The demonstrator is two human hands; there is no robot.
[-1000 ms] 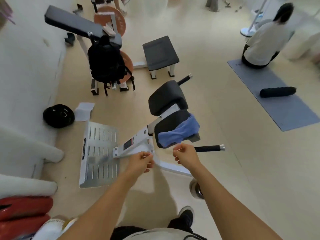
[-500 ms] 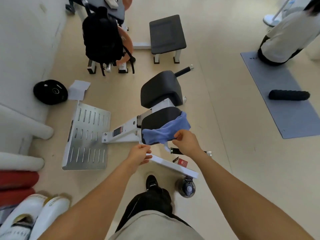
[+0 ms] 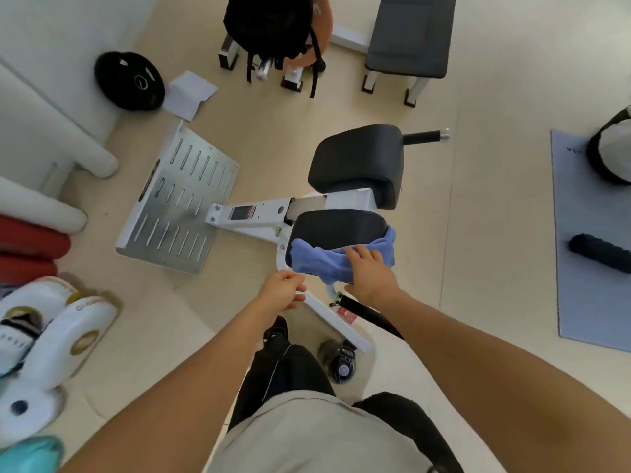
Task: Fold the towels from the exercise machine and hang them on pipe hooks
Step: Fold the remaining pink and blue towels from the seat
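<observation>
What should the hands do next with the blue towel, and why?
Probably close the right hand around the blue towel and lift it off the black seat pad. The fingers lie on it, it is draped unfolded over the pad's edge, and the left hand holds nothing.

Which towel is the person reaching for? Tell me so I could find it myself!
Find the white exercise machine with two black pads in the middle of the floor. On the nearer pad lies the blue towel, with the right hand touching it. It is the only soft blue cloth on the machine.
</observation>
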